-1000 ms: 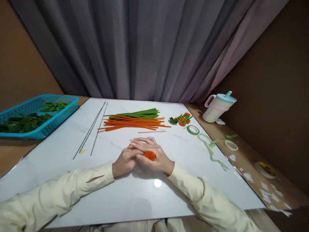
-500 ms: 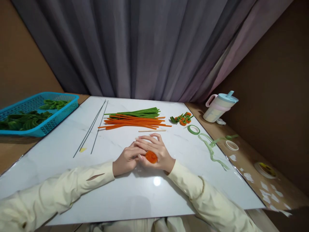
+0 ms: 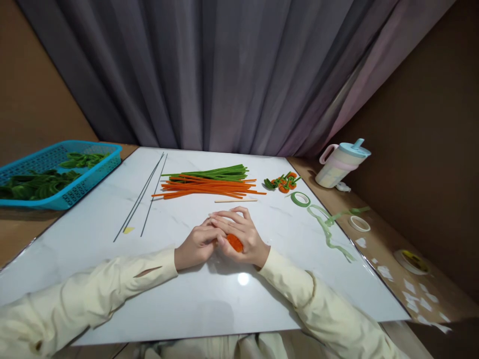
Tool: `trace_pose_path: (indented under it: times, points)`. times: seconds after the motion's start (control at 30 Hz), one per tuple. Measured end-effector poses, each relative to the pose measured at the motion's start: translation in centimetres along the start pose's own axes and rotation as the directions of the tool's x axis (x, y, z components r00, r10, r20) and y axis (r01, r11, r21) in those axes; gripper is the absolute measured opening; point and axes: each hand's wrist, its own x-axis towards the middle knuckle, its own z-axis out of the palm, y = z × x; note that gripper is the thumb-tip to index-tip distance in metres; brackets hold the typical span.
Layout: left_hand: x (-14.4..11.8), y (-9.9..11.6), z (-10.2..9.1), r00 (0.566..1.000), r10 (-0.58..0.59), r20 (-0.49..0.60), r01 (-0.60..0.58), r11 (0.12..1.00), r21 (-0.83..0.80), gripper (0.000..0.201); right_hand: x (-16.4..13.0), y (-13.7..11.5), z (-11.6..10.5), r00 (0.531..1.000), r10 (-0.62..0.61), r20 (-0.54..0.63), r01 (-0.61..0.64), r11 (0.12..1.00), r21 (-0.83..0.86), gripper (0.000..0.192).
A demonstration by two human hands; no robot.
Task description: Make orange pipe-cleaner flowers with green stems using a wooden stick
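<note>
The left hand (image 3: 196, 244) presses closer, its thumb now partly covering the orange coil (image 3: 234, 242) in the right hand (image 3: 239, 234).

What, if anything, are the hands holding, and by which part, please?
Both hands, left hand and right hand, clasp an orange pipe-cleaner coil around its sides; the exact finger placement is hidden.

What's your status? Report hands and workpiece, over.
Left hand and right hand both closed on orange fuzzy coil. Wooden stick lies just beyond; nothing obstructing.
</note>
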Motion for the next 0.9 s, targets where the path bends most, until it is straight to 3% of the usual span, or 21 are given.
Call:
trace_pose_path:
  times: [0.37,0.5,0.6,0.77,0.9]
  points:
    - [-0.1,-0.2,0.0,0.998,-0.058,0.005,0.058,0.997,-0.052,0.02,-0.2,0.2,0.4,0.999,0.013,-0.043,-0.011,1.0,0.029,0.042]
    - [0.0,0.0,-0.1,0.981,-0.196,0.01,0.193,0.959,-0.209,0.024,-0.1,0.7,-0.1,0.992,0.104,0.076,-0.111,0.989,0.102,0.068]
    - [0.3,0.2,-0.2,0.941,-0.304,0.146,0.338,0.86,-0.382,0.033,0.1,1.0,-0.8,0.969,0.181,0.166,-0.212,0.958,0.192,0.092]
    - [0.6,-0.3,-0.4,0.824,-0.383,0.417,0.563,0.631,-0.533,0.033,0.5,0.8,-1.1,0.922,0.177,0.344,-0.302,0.885,0.355,0.103]
    - [0.7,-0.9,-0.9,0.82,-0.321,0.473,0.561,0.614,-0.556,0.029,0.7,0.3,-0.9,0.901,0.117,0.417,-0.32,0.828,0.46,0.086]
